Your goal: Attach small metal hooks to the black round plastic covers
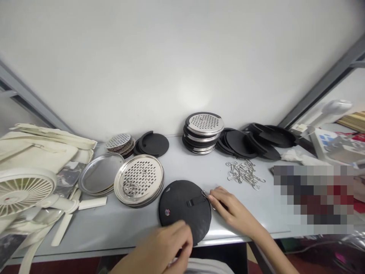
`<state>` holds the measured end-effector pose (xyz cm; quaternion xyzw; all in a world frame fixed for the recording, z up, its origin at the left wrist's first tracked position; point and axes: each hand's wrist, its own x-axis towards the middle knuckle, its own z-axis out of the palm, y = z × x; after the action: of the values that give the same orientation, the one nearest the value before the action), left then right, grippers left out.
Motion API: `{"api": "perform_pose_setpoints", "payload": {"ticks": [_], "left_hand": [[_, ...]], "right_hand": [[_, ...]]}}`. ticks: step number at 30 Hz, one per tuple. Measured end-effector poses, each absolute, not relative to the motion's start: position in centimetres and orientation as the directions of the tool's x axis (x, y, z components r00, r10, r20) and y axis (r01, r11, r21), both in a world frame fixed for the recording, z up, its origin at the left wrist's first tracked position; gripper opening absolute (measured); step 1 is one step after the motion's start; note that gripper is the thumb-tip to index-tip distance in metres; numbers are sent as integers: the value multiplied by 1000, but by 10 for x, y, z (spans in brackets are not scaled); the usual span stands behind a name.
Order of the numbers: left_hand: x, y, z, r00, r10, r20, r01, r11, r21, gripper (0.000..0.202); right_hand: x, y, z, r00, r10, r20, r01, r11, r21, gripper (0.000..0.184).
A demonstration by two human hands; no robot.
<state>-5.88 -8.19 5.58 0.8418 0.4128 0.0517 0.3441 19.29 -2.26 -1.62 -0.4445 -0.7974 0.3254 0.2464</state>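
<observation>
A round black disc-shaped case (182,201) lies flat at the bench's front edge, with a short strap (196,201) and a small round sticker on its face. My right hand (228,205) pinches a metal wire hook (204,194) at the strap's right end, by the disc's rim. Whether the hook passes through the strap is too small to tell. My left hand (168,247), a little blurred, is curled over the disc's near edge; its fingertips are partly hidden. Several similar wire hooks (243,173) lie in a loose pile beyond my right hand.
Perforated metal discs (139,179) and plain metal plates (101,173) are stacked at left. Behind stand a tall stack of black-and-metal discs (203,133) and black discs (241,142). A cream fan (25,190) and cream bags (37,152) crowd the far left.
</observation>
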Motion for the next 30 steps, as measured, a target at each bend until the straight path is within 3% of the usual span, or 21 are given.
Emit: {"api": "perform_pose_setpoints", "payload": {"ticks": [5,8,14,30], "left_hand": [[-27,-37,42,593,805,-37,754,-538,376,12],[-21,-25,33,630,777,19,731,-601,324,8],[-17,-21,15,567,822,54,763,-549,342,14],[-13,-7,14,621,782,52,683,-573,453,29]], "right_hand": [[191,-22,-13,-481,868,123,548,407,-731,34],[191,-21,-13,-481,867,127,543,409,-734,35],[192,-20,-16,-481,866,136,538,414,-734,35],[191,-20,-15,-500,855,134,540,429,-724,29]]}}
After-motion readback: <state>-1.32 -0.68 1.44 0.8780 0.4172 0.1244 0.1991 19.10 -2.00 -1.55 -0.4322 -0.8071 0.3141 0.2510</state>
